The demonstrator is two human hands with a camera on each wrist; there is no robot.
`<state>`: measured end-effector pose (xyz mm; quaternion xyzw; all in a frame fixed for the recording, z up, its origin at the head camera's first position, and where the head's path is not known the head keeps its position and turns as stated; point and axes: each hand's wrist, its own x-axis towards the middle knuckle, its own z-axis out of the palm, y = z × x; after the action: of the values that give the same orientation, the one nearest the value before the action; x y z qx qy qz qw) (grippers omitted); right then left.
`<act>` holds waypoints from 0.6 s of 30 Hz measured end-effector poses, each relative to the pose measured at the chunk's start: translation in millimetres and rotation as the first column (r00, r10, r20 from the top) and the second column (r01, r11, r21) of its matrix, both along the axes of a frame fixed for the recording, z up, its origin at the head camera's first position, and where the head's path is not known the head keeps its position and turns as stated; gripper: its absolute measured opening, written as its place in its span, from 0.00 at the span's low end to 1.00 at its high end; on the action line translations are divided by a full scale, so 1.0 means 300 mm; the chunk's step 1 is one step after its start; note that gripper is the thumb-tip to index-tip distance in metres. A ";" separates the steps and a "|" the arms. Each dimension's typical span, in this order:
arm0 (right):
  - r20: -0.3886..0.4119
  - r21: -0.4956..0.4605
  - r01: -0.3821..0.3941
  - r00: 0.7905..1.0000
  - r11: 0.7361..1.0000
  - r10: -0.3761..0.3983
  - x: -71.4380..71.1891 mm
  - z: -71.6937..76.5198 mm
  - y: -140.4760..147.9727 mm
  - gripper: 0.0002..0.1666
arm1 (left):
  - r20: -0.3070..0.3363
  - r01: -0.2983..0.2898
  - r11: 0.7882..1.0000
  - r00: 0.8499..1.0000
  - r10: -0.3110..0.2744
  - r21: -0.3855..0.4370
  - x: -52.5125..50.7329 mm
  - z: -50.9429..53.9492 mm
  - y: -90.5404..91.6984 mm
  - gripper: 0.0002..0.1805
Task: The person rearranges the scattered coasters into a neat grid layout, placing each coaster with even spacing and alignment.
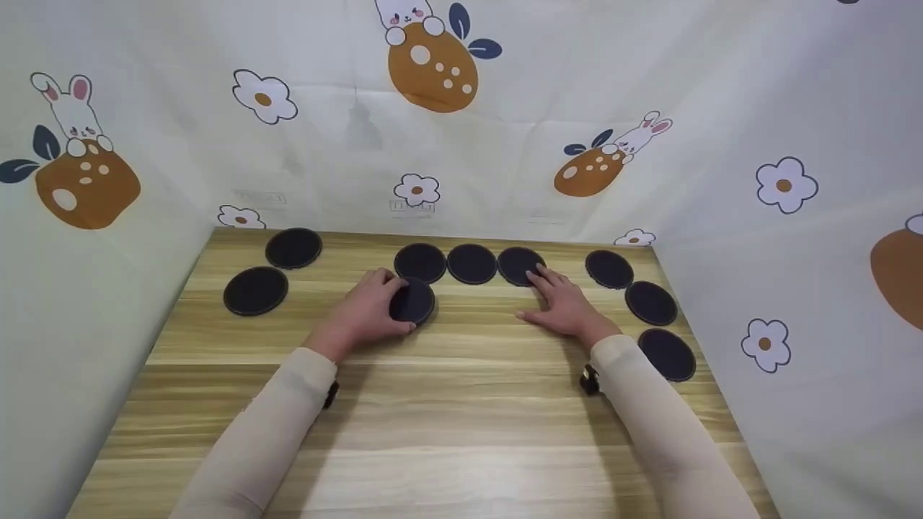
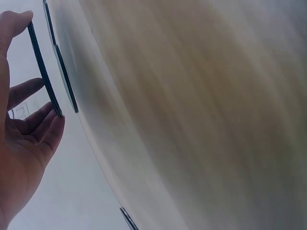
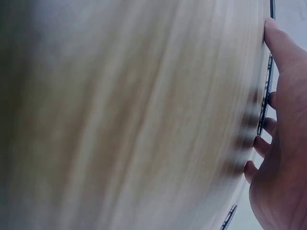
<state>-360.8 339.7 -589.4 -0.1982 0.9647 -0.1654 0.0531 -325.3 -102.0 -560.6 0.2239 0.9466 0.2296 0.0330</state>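
Observation:
My left hand [image 1: 366, 310] grips a round black coaster [image 1: 413, 301] by its edges, thumb on one side and fingers on the other. The left wrist view shows this coaster [image 2: 42, 67] edge-on, raised off the wooden table. Behind it three black coasters lie side by side: a left one [image 1: 420, 262], a middle one [image 1: 472, 264] and a right one [image 1: 520, 265]. With spread fingers my right hand [image 1: 566, 306] touches the near right edge of the right one. Its thumb rests on the table, as the right wrist view also shows.
Two more black coasters lie at the back left, one farther [image 1: 293, 248] and one nearer [image 1: 256, 290]. Along the right side lie three others, the nearest [image 1: 667, 355] by my right sleeve. Patterned cloth [image 1: 324, 158] walls the table [image 1: 447, 418] at the back and sides.

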 end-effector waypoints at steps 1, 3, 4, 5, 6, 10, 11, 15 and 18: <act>0.000 -0.001 0.000 1.000 1.000 0.000 -0.001 -0.001 0.001 0.61 | 0.003 0.003 1.000 1.000 -0.003 -0.004 0.000 0.001 0.007 0.50; 0.003 -0.001 0.005 1.000 1.000 -0.005 -0.001 -0.003 0.002 0.61 | 0.014 0.006 1.000 1.000 -0.006 -0.011 0.000 0.001 0.021 0.50; 0.006 -0.002 0.007 1.000 1.000 -0.007 -0.001 -0.003 0.002 0.61 | 0.018 0.007 1.000 1.000 -0.007 -0.010 0.000 0.001 0.027 0.50; 0.007 -0.004 0.008 1.000 1.000 -0.008 -0.001 -0.004 0.002 0.61 | 0.019 0.009 1.000 1.000 -0.008 -0.012 0.001 0.001 0.033 0.50; 0.008 -0.006 0.008 1.000 1.000 -0.008 0.000 -0.003 0.002 0.61 | 0.020 0.010 1.000 1.000 -0.010 -0.011 0.001 0.000 0.038 0.51; 0.014 -0.013 0.010 1.000 1.000 -0.010 -0.001 -0.002 0.001 0.61 | 0.015 0.022 1.000 1.000 -0.022 -0.018 -0.001 -0.002 0.061 0.51; 0.014 -0.015 0.010 1.000 1.000 -0.009 -0.001 -0.002 0.000 0.61 | 0.014 0.025 0.999 1.000 -0.025 -0.022 -0.002 -0.002 0.065 0.51; 0.005 -0.017 0.002 1.000 1.000 -0.002 -0.003 -0.004 -0.001 0.61 | 0.013 0.032 0.999 0.999 -0.032 -0.029 -0.005 -0.002 0.078 0.51; 0.003 -0.018 0.003 1.000 1.000 -0.003 -0.004 -0.004 -0.001 0.61 | 0.014 0.035 0.999 0.999 -0.034 -0.022 -0.006 0.001 0.082 0.51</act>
<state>-362.0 339.4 -590.5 -0.1971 0.9633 -0.1742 0.0527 -327.0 -77.5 -560.2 0.2382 0.9448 0.2201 0.0460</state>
